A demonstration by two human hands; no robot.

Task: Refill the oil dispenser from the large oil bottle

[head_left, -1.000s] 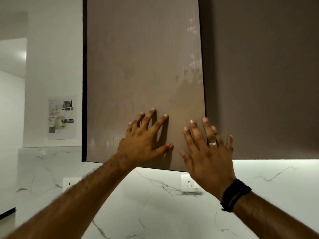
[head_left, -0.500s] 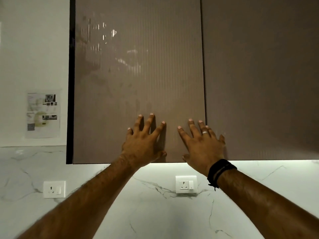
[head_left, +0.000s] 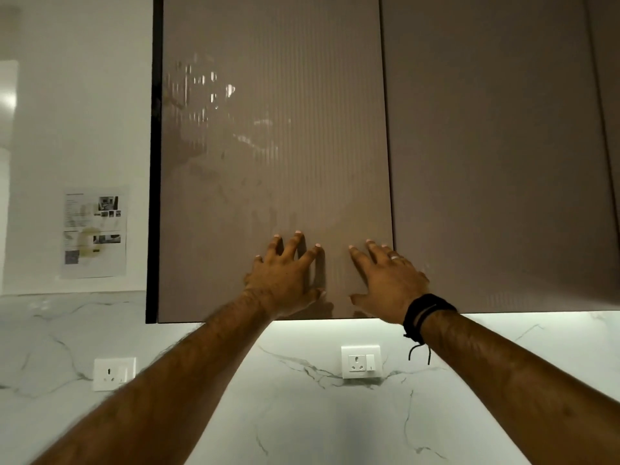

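Neither the oil dispenser nor the large oil bottle is in view. A glossy brown wall cabinet door [head_left: 268, 146] fills the upper middle and sits flush with the door to its right. My left hand [head_left: 285, 276] lies flat on its lower part, fingers spread. My right hand [head_left: 389, 280] is pressed flat beside it near the door's right edge, with a ring on one finger and a black band on the wrist. Both hands hold nothing.
A second brown cabinet door [head_left: 496, 162] hangs to the right. Below runs a white marble backsplash [head_left: 302, 414] with two sockets [head_left: 361, 361] [head_left: 114, 373]. A printed sheet [head_left: 94, 231] is stuck on the white wall at left.
The cabinet door has swung from ajar to flush against the cabinet under both palms. My hands stayed flat on it, and my view shifted slightly.
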